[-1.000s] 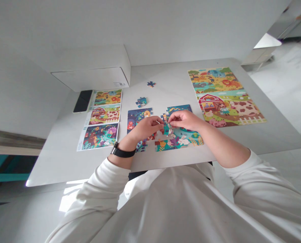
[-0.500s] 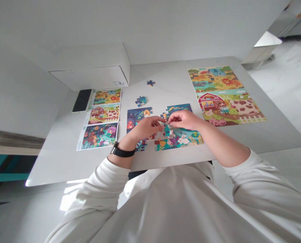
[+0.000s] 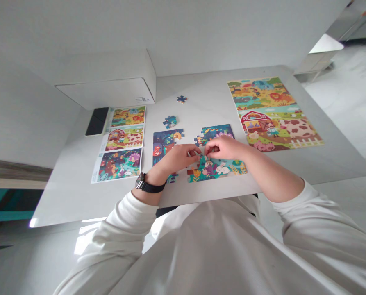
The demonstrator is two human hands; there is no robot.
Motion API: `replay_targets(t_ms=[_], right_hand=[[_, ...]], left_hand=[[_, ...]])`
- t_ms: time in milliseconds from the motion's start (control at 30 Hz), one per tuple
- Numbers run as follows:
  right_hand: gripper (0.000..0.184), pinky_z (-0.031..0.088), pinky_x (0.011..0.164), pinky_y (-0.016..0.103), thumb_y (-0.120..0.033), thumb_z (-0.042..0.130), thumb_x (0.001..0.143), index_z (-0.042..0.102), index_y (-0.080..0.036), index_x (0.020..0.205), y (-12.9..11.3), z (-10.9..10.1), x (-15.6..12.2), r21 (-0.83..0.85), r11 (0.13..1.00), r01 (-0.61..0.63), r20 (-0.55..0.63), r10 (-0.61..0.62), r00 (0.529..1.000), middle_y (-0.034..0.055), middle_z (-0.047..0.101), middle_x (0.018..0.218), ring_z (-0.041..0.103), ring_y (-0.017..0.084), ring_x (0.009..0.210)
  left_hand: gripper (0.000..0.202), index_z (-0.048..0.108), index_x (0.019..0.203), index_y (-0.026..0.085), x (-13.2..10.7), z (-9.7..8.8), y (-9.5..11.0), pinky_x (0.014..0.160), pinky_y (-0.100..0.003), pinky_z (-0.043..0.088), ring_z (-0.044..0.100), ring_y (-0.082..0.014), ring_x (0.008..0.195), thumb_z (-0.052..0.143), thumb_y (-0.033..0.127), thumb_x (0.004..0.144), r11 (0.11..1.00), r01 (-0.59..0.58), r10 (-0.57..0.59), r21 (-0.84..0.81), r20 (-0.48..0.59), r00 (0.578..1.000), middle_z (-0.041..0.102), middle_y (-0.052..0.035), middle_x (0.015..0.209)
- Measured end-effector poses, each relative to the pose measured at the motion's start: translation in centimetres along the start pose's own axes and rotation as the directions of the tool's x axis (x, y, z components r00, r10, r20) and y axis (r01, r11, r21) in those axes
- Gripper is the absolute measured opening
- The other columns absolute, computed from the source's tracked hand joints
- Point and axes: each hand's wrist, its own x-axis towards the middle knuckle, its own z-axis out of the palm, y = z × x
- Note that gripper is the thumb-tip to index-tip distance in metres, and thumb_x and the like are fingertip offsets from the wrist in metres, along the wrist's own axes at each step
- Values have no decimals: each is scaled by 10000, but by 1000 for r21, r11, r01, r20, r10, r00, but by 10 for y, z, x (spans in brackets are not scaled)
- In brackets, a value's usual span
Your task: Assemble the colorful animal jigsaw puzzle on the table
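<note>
A partly assembled jigsaw puzzle lies near the table's front edge in two sections. The left section (image 3: 161, 139) shows a dark blue night forest; the right section (image 3: 222, 169) has white rabbits and plants on teal. My left hand (image 3: 181, 157) reaches over the gap between them, fingers curled at the right section's left edge. My right hand (image 3: 224, 146) pinches at a jigsaw piece with a rabbit's ears, low over the same section. The fingertips of both hands nearly meet there, and they partly hide the piece.
Loose jigsaw pieces (image 3: 170, 121) and another piece (image 3: 182, 99) lie farther back. A picture sheet (image 3: 119, 164) and a phone (image 3: 96, 121) are at left, before a white box (image 3: 109, 92). Finished-looking savanna and farm puzzles (image 3: 275, 112) lie at right.
My left hand has shifted slightly down, its fingers more curled. My right hand stays at the rabbit piece, which now sits lower against the right section. The view has moved a little.
</note>
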Motion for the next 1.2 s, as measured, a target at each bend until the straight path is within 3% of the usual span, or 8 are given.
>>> replay_targets(t_ms=[300, 767, 967, 1100, 1200], right_hand=[[159, 383, 691, 301, -338, 745, 869, 818, -207, 923, 0, 0, 0, -62, 998, 8, -6, -9, 1000, -2, 728, 746, 604, 162, 697], [136, 412, 734, 296, -167, 724, 849, 813, -205, 944, 4, 1, 0, -225, 972, 69, -12, -74, 997, 30, 768, 883, 630, 176, 754], [165, 434, 765, 296, -131, 675, 862, 798, -191, 955, 5, -8, -2, -265, 963, 48, -86, -73, 994, 53, 771, 934, 656, 183, 805], [96, 412, 717, 283, -166, 704, 868, 781, -197, 915, 5, -12, -4, -243, 969, -40, -94, 17, 995, 23, 751, 835, 634, 163, 730], [51, 390, 687, 277, -183, 731, 870, 768, -202, 898, 0, -12, -6, -247, 964, -101, -61, 88, 994, 2, 730, 769, 617, 153, 686]], left_hand=[[267, 789, 1074, 224, 1, 4, 3, 708, -270, 490, 719, -177, 761, 673, 409, 920, 996, -10, 14, 87, -36, 999, 819, -7, 901], [273, 806, 1152, 227, 0, 6, 2, 697, -281, 463, 689, -180, 757, 716, 365, 934, 985, -16, 33, 174, -90, 995, 830, -21, 963], [261, 824, 1174, 253, -3, 3, 4, 782, -290, 493, 700, -186, 835, 764, 342, 936, 959, -160, 178, 234, -60, 982, 797, -25, 1012], [289, 841, 1245, 299, -7, 7, 7, 851, -302, 512, 724, -213, 982, 755, 337, 971, 907, -284, 283, 311, 47, 958, 773, -44, 1142], [295, 852, 1273, 319, -9, 11, 9, 824, -295, 510, 726, -204, 980, 731, 337, 1004, 879, -319, 300, 355, 109, 948, 760, -44, 1191]])
